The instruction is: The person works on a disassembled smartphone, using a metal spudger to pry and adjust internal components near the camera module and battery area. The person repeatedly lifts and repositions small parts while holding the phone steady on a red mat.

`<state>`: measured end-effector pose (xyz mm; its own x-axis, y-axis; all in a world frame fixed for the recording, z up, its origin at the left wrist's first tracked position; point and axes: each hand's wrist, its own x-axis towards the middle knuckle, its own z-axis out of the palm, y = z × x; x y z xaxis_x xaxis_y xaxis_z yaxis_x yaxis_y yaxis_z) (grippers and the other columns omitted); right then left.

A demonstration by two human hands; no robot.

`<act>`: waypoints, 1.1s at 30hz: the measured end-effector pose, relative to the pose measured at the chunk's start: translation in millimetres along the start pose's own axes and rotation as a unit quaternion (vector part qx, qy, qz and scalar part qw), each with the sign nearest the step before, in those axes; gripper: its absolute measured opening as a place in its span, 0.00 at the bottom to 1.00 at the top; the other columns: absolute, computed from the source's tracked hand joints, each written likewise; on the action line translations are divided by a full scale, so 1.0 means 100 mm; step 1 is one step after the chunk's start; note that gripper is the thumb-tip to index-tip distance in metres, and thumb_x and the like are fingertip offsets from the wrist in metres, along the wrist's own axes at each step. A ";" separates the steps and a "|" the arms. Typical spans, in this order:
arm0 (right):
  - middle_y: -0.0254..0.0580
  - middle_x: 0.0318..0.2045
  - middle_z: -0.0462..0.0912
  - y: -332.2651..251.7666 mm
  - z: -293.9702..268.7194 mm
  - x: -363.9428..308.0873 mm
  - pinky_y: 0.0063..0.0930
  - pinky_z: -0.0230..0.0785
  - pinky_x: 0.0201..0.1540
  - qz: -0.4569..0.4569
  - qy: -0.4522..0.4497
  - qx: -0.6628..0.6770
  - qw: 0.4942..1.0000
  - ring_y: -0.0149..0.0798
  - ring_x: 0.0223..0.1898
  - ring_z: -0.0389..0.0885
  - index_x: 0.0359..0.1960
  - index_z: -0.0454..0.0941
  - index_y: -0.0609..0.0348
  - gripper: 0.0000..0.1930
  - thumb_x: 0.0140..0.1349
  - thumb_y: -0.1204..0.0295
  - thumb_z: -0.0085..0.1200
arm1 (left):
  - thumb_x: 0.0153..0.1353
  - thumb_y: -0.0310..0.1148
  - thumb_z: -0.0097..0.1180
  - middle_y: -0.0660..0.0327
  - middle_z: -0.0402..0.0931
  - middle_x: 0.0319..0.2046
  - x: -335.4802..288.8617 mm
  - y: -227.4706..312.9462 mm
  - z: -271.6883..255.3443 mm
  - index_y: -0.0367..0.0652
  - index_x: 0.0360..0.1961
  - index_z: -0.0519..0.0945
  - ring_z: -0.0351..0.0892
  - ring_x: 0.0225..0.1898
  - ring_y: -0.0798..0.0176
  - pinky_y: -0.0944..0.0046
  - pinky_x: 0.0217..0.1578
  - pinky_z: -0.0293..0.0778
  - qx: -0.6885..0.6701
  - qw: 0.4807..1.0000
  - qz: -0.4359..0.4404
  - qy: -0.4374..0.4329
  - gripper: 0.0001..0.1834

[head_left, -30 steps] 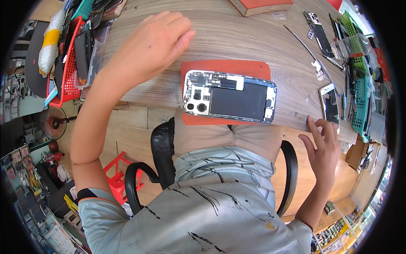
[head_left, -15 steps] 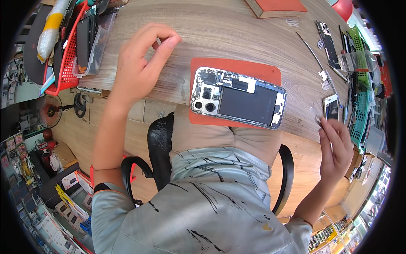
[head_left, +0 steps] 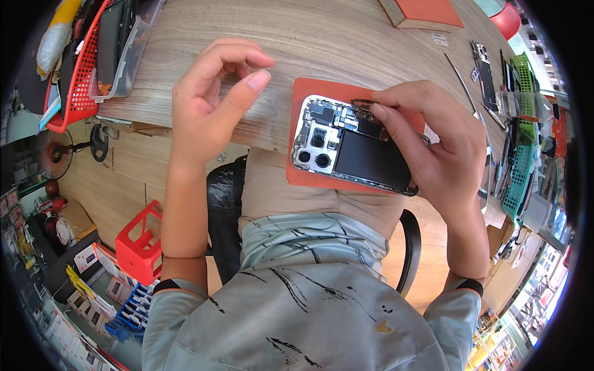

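An opened smartphone (head_left: 318, 114) with bare camera lenses and a black battery (head_left: 368, 157) rests on an orange-red mat (head_left: 299, 91) at the table's near edge. Over the phone's upper right part reaches my right hand (head_left: 442, 145), its thumb and forefinger pinched on a small dark strip (head_left: 361, 102). What kind of part the strip is cannot be made out. The hand hides the phone's right end. To the left of the phone, my left hand (head_left: 213, 105) hovers above the table, holding nothing, thumb and curved fingers apart.
At the left stand a red basket (head_left: 82, 86) and a clear plastic bin (head_left: 127, 65). An orange-red block (head_left: 424, 13) lies at the back. Along the right are a phone part (head_left: 486, 74), a thin rod (head_left: 459, 79), several tools and green and teal baskets (head_left: 518, 176).
My right hand has come from the table's right side leftward to the phone, still pinching. My left hand's thumb and forefinger have spread apart. The whole view has shifted slightly.
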<state>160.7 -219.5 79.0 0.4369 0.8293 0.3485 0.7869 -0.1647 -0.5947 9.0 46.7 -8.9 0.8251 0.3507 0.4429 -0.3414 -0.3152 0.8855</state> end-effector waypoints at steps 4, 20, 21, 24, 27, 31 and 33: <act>0.44 0.41 0.94 0.00 0.05 0.03 0.27 0.83 0.45 0.021 0.000 -0.003 1.000 0.35 0.40 0.92 0.46 0.92 0.66 0.08 0.66 0.85 0.71 | 0.69 0.25 0.71 0.58 0.86 0.50 0.02 0.04 0.04 0.37 0.48 0.90 0.81 0.47 0.65 0.65 0.48 0.76 0.036 0.999 0.012 -0.013 0.08; 0.44 0.41 0.94 0.06 0.06 0.04 0.27 0.83 0.44 -0.045 0.002 -0.027 0.999 0.38 0.40 0.92 0.45 0.92 0.67 0.09 0.64 0.87 0.72 | 0.72 0.23 0.65 0.51 0.83 0.55 0.01 0.07 -0.02 0.34 0.51 0.87 0.82 0.57 0.59 0.61 0.56 0.75 0.073 0.995 0.012 -0.073 0.09; 0.44 0.41 0.94 0.06 0.06 0.04 0.27 0.83 0.44 -0.046 0.003 -0.023 0.999 0.38 0.40 0.92 0.45 0.91 0.67 0.09 0.64 0.87 0.72 | 0.72 0.23 0.65 0.51 0.83 0.56 0.01 0.07 -0.02 0.34 0.51 0.87 0.82 0.57 0.59 0.61 0.56 0.75 0.074 0.994 0.012 -0.074 0.09; 0.45 0.41 0.94 0.06 0.07 0.04 0.27 0.83 0.43 -0.040 0.001 -0.015 0.999 0.38 0.40 0.92 0.45 0.91 0.67 0.09 0.64 0.87 0.72 | 0.72 0.22 0.65 0.52 0.83 0.56 0.00 0.07 -0.02 0.34 0.51 0.87 0.82 0.57 0.59 0.61 0.56 0.75 0.079 0.994 0.012 -0.075 0.09; 0.45 0.41 0.94 0.06 0.07 0.04 0.27 0.83 0.43 -0.041 -0.001 -0.021 0.999 0.38 0.40 0.92 0.46 0.91 0.67 0.09 0.65 0.87 0.72 | 0.72 0.22 0.65 0.52 0.83 0.56 0.00 0.07 -0.02 0.34 0.51 0.87 0.82 0.57 0.59 0.61 0.57 0.75 0.084 0.994 0.013 -0.075 0.09; 0.45 0.41 0.94 0.07 0.07 0.04 0.27 0.83 0.42 -0.043 0.001 -0.022 0.999 0.38 0.40 0.92 0.45 0.91 0.67 0.09 0.65 0.87 0.72 | 0.72 0.22 0.65 0.51 0.83 0.56 0.01 0.08 -0.02 0.34 0.51 0.87 0.82 0.58 0.59 0.61 0.57 0.76 0.085 0.993 0.011 -0.077 0.09; 0.45 0.41 0.94 0.07 0.07 0.04 0.27 0.82 0.42 -0.046 -0.001 -0.025 0.999 0.37 0.39 0.92 0.46 0.91 0.67 0.09 0.65 0.87 0.71 | 0.72 0.22 0.65 0.51 0.83 0.56 0.01 0.08 -0.02 0.34 0.51 0.87 0.82 0.58 0.59 0.61 0.57 0.76 0.086 0.993 0.011 -0.078 0.09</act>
<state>164.8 -214.3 71.4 0.3613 0.8431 0.3983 0.8441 -0.1142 -0.5239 6.1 46.1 -1.2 0.8822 0.2059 0.4234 -0.2894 -0.4720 0.8327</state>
